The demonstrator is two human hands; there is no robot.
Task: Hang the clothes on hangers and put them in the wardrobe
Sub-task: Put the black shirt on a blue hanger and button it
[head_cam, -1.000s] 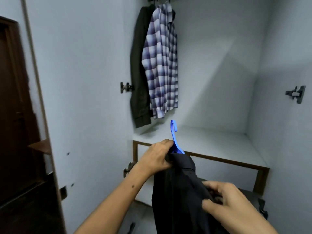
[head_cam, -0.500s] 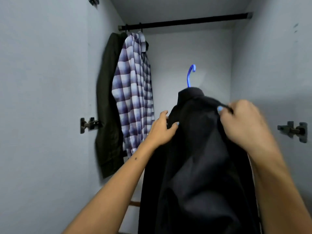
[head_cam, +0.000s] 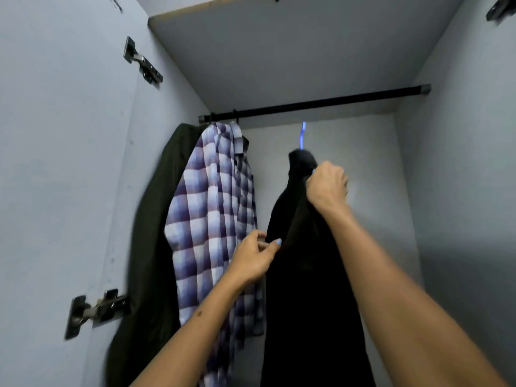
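The head camera is the only view, and it is looking up into the wardrobe [head_cam: 460, 191]. A person is holding a black garment [head_cam: 304, 275] that is hanging on a blue hanger [head_cam: 303, 135], in the open middle of the wardrobe. The right hand [head_cam: 327, 188] is gripping the garment high up at the shoulder, just under the collar, with fingers curled round the cloth and probably the hanger arm beneath it, though the cloth is hiding that. The left hand [head_cam: 257, 255] is pinching the garment's left edge lower down, thumb and fingertips pressed together on the fabric.

The hanger's hook is pointing straight up and is sitting just below the black rail [head_cam: 315, 104], apart from it; motion blur is making the hook's opening hard to read. The rail is running left to right across the wardrobe, and the garment is hanging long and vertical beneath the right hand. So the rail is lying above and slightly beyond the right hand, which is the nearer of the two and seems to be carrying the weight; the remaining move is likely a short lift and hook-over.

A checked shirt [head_cam: 215, 219] and a dark green garment [head_cam: 150, 233] are already hanging at the rail's left end, near the left hand.
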